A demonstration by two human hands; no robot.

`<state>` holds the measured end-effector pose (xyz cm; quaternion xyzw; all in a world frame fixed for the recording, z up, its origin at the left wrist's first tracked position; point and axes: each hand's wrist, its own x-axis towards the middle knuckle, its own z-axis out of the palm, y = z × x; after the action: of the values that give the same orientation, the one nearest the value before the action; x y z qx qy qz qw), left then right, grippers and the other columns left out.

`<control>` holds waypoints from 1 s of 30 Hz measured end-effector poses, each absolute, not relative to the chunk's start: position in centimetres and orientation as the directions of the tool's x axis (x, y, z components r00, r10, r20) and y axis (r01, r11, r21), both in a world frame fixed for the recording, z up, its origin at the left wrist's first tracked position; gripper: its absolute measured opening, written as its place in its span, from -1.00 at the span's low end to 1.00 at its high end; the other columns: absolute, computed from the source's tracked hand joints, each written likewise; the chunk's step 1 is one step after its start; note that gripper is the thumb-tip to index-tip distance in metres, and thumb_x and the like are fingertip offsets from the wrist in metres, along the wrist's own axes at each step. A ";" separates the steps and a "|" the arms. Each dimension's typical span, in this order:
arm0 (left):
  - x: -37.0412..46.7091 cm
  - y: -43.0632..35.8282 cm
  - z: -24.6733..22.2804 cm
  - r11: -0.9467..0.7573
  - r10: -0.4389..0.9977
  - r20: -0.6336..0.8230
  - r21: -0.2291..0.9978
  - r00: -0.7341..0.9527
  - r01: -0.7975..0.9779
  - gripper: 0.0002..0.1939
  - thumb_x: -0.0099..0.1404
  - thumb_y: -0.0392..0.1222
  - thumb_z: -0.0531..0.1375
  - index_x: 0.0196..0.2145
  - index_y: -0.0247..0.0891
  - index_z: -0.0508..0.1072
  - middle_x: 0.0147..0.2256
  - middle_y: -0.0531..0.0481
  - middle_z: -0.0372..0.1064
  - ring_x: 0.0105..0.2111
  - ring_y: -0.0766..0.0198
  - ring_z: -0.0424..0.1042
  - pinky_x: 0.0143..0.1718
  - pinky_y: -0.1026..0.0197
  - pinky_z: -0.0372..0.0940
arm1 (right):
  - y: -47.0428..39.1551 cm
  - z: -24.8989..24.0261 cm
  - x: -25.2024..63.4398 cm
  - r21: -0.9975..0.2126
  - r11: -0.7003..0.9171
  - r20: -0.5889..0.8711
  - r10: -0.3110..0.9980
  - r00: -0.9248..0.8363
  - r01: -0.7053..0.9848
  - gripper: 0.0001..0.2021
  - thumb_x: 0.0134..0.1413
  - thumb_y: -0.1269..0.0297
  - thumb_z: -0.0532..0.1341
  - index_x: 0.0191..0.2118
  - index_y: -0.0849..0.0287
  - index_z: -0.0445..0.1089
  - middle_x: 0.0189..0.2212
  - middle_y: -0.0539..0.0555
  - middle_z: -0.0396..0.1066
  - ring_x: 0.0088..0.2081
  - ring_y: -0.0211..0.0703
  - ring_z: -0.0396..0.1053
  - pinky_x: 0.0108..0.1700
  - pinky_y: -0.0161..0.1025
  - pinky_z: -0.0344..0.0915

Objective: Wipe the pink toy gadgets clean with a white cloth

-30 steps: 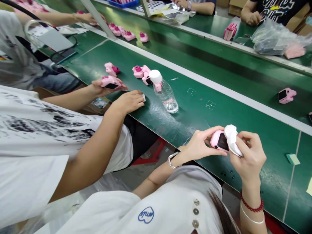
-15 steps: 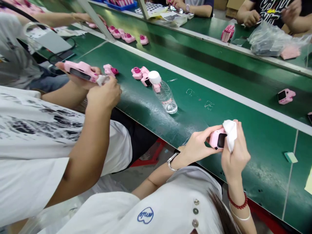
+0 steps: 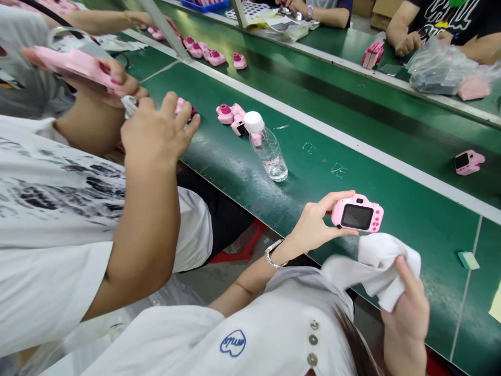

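Note:
My left hand [image 3: 319, 222] grips a pink toy camera [image 3: 357, 214] by its left end, thumb below and fingers above. The camera's dark screen and pink buttons face up toward me. Below and to the right, my right hand [image 3: 409, 303] holds a white cloth [image 3: 385, 261], which hangs loosely and is apart from the camera. A clear plastic bottle [image 3: 270, 156] with a white cap stands on the green table [image 3: 313, 183], up and left of my hands.
Pink cameras [image 3: 231, 116] lie behind the bottle. Another camera [image 3: 468, 162] sits at the right, beyond the pale strip. A small green-and-white block [image 3: 468, 260] rests near the table seam. At left, a co-worker's arm [image 3: 151, 198] reaches over the table edge.
My right hand has moved down and right with the cloth, off the camera, and the cloth has spread out. The camera's screen now shows fully. The co-worker's hands at left have moved apart.

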<state>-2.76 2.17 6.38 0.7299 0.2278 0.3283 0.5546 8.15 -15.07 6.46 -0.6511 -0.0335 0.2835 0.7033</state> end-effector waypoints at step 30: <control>-3.7 1.9 7.9 -0.033 0.743 0.107 0.992 0.660 -0.124 -0.20 -0.14 -0.05 0.57 0.06 -0.24 0.45 0.01 -0.14 0.56 -0.07 0.14 0.59 -0.10 0.26 0.49 | -11.2 5.7 11.1 -0.593 -0.063 0.650 0.551 0.523 0.803 -0.77 0.18 0.24 0.23 -0.11 0.04 0.61 -0.07 0.11 0.58 -0.15 0.02 0.58 -0.07 -0.07 0.50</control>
<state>-3.73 1.90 7.90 0.6371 0.2433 0.3328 0.6513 11.10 -11.20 5.73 -0.7178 -0.4715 -0.1268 0.4964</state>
